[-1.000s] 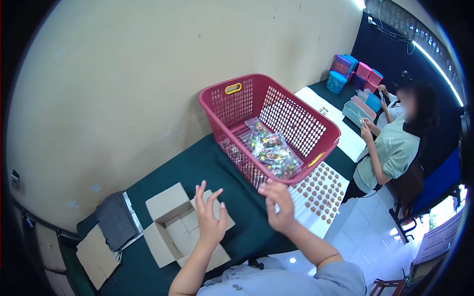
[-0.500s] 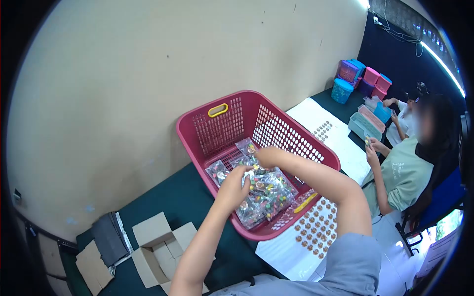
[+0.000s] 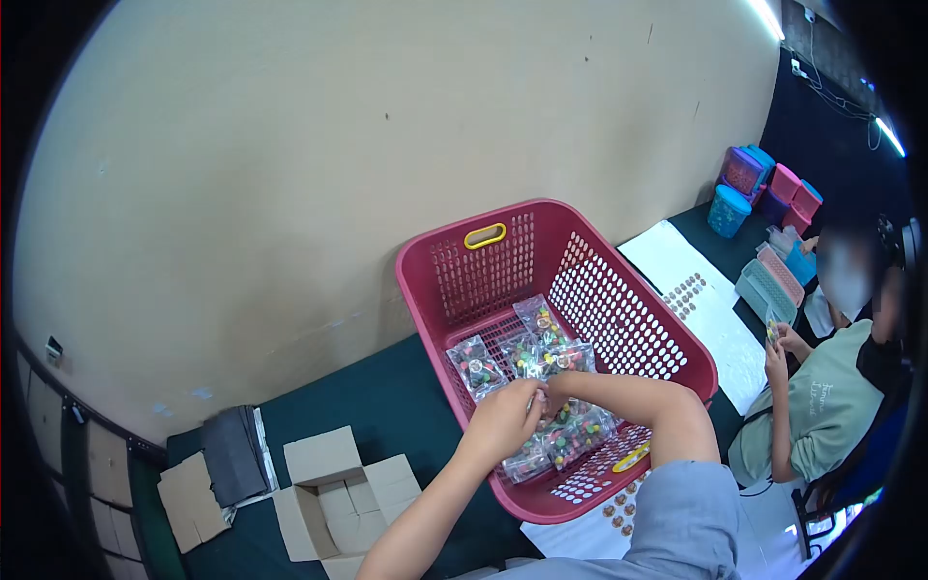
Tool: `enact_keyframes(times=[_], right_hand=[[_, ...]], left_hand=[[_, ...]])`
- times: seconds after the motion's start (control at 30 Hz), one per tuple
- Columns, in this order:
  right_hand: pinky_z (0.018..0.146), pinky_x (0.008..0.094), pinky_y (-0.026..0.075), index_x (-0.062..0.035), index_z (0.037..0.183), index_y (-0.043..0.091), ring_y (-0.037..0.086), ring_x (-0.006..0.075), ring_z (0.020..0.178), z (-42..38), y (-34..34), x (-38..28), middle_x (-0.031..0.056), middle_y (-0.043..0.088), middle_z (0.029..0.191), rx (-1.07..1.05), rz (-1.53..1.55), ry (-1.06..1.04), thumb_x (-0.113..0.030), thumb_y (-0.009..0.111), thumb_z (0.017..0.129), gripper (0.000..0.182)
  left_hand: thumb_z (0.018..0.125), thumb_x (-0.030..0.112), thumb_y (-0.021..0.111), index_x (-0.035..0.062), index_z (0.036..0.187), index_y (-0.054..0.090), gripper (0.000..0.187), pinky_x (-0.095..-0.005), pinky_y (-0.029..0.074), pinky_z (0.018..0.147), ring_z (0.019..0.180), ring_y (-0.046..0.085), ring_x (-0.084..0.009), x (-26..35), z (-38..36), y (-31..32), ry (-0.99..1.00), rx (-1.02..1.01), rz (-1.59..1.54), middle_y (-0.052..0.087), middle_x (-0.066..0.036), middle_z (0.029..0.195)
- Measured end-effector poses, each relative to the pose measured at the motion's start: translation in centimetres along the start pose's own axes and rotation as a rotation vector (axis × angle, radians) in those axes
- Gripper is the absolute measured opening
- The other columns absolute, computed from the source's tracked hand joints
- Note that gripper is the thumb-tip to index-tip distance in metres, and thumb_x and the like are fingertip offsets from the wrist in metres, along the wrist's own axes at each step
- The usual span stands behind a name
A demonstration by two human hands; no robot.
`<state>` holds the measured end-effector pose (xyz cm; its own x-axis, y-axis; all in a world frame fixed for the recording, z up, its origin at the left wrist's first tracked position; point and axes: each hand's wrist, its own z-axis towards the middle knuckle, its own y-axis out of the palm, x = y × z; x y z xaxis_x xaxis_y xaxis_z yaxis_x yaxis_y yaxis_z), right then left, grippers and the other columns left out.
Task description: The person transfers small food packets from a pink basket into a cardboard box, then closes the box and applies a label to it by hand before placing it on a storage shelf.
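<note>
A dark pink plastic basket [image 3: 556,205] with a perforated wall stands before me. Inside lie several clear bags of small colourful pieces, among them a bag [image 3: 473,364] at the left and a bag [image 3: 542,319] at the back. My left hand [image 3: 507,414] is over the pile, thumb and fingers curled together. Against it is my right hand [image 3: 563,389], bent inward with its fingers closed and partly hidden. The two hands meet above the bags; whatever is between their fingertips cannot be made out.
An open cardboard box [image 3: 309,522] and dark folders [image 3: 237,456] are on the green table at left. Small round brown pieces [image 3: 686,295] lie in rows on white sheets [image 3: 667,253]. Coloured tubs [image 3: 730,211] stand behind. A co-worker [image 3: 812,401] sits at right, holding something small.
The view has shifted, so the basket appears lower and further right. My hands, apart half a second ago, have come together over the bags.
</note>
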<state>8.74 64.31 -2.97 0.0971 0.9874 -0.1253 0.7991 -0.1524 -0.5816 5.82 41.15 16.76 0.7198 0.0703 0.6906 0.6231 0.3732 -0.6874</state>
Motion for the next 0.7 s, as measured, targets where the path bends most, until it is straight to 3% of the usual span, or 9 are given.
enact_keyframes(times=[0.03, 0.07, 0.17, 0.3, 0.4, 0.47, 0.6, 0.63, 0.7], right_hand=[[0.086, 0.0403, 0.046, -0.0174, 0.107, 0.066, 0.058, 0.0258, 0.099, -0.1, 0.0, -0.1, 0.0107, 0.064, 0.104, 0.019, 0.028, -0.073, -0.052, 0.071, 0.066, 0.054], [0.075, 0.0365, 0.052, -0.0021, 0.094, 0.068, 0.064, 0.027, 0.086, -0.2, -0.1, 0.1, 0.0131, 0.066, 0.098, 0.114, 0.052, 0.01, -0.05, 0.073, 0.064, 0.057], [0.068, 0.0347, 0.052, 0.0015, 0.081, 0.067, 0.066, 0.0263, 0.074, -3.0, -4.8, -0.1, 0.0142, 0.067, 0.093, 0.072, 0.194, 0.053, -0.042, 0.072, 0.068, 0.046], [0.062, 0.0329, 0.053, 0.0047, 0.097, 0.053, 0.066, 0.0215, 0.066, -15.5, -11.7, -4.3, 0.0172, 0.065, 0.084, 0.95, 0.421, 0.038, -0.025, 0.065, 0.081, 0.036], [0.069, 0.0327, 0.052, 0.0024, 0.106, 0.046, 0.065, 0.0187, 0.08, -22.9, -13.3, -9.5, 0.0145, 0.064, 0.09, 1.18, 0.803, -0.201, -0.02, 0.06, 0.086, 0.033], [0.079, 0.031, 0.05, 0.0012, 0.108, 0.047, 0.06, 0.0153, 0.095, -25.0, -11.6, -13.5, 0.0104, 0.062, 0.099, 1.31, 1.018, -0.468, -0.017, 0.06, 0.087, 0.031], [0.062, 0.0279, 0.047, 0.0002, 0.099, 0.049, 0.057, 0.0109, 0.071, -28.3, -7.3, -23.9, 0.0075, 0.061, 0.077, 1.171, 0.897, -0.363, -0.026, 0.065, 0.084, 0.034], [0.062, 0.0286, 0.047, 0.0009, 0.098, 0.048, 0.059, 0.0126, 0.072, -27.6, -6.4, -26.5, 0.01, 0.062, 0.078, 1.188, 1.031, -0.442, -0.026, 0.064, 0.085, 0.034], [0.065, 0.0296, 0.048, 0.0021, 0.102, 0.046, 0.061, 0.0153, 0.076, -26.6, -5.0, -29.8, 0.013, 0.062, 0.082, 1.195, 0.819, -0.346, -0.025, 0.062, 0.087, 0.035]], left_hand=[[0.086, 0.013, 0.049, 0.0034, 0.105, 0.056, 0.022, -0.0413, 0.048, 0.076, 0.088, 0.06, -0.0333, 0.1, 0.1, -0.1, 0.001, 0.003, -0.002, 0.061, -0.017, 0.094], [0.085, 0.013, 0.049, 0.0033, 0.105, 0.056, 0.023, -0.0414, 0.048, 0.076, 0.087, 0.061, -0.0333, 0.4, 0.1, -0.2, -0.001, 0.028, -0.012, 0.061, -0.017, 0.093], [0.084, 0.01, 0.049, 0.0035, 0.105, 0.056, 0.023, -0.0403, 0.047, 0.077, 0.089, 0.06, -0.0327, 0.8, 0.2, -0.6, 0.018, 0.094, -0.02, 0.061, -0.017, 0.097], [0.077, -0.001, 0.052, 0.0018, 0.101, 0.057, 0.024, -0.0374, 0.046, 0.082, 0.092, 0.058, -0.033, 1.2, -0.9, -1.5, 0.19, 0.471, -0.212, 0.059, -0.017, 0.097], [0.08, 0.002, 0.051, 0.0001, 0.099, 0.056, 0.02, -0.0332, 0.042, 0.086, 0.096, 0.056, -0.0264, 0.2, -3.5, -2.8, 0.147, 0.776, -0.363, 0.057, -0.014, 0.1], [0.082, 0.005, 0.053, 0.001, 0.109, 0.05, 0.027, -0.0331, 0.042, 0.087, 0.099, 0.055, -0.0226, -1.2, -5.4, -3.4, 0.139, 0.667, -0.55, 0.052, -0.012, 0.111], [0.087, 0.011, 0.056, 0.0039, 0.125, 0.035, 0.043, -0.033, 0.041, 0.091, 0.105, 0.052, -0.0211, 0.2, -10.7, -5.2, 0.206, 0.381, -0.957, 0.047, -0.011, 0.118], [0.087, 0.011, 0.056, 0.0039, 0.125, 0.035, 0.043, -0.033, 0.041, 0.091, 0.105, 0.052, -0.0211, 0.5, -12.1, -5.5, 0.206, 0.383, -0.96, 0.047, -0.011, 0.118], [0.09, 0.014, 0.054, 0.005, 0.129, 0.028, 0.048, -0.033, 0.04, 0.093, 0.109, 0.05, -0.0201, 0.7, -15.0, -6.1, 0.065, 0.38, -1.104, 0.046, -0.011, 0.119]])
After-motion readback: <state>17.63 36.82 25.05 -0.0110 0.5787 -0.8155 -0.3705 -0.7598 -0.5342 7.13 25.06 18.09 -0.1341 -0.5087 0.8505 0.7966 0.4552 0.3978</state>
